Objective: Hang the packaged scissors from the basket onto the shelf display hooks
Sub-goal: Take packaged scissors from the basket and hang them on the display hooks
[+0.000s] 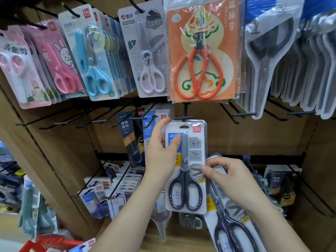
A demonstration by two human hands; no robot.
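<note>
Scissors pack pinched between both hands (left, right).

1. Red "deli" tag sits at the top right corner of the dark-handled scissors pack.
2. Another red "deli" tag tops the blue scissors pack.
3. The white scissors pack reads "爱好" beside a red heart mark.
4. The black card pack shows "防锈剪切" in white.
5. Smaller print everywhere else is too blurred to read.
</note>
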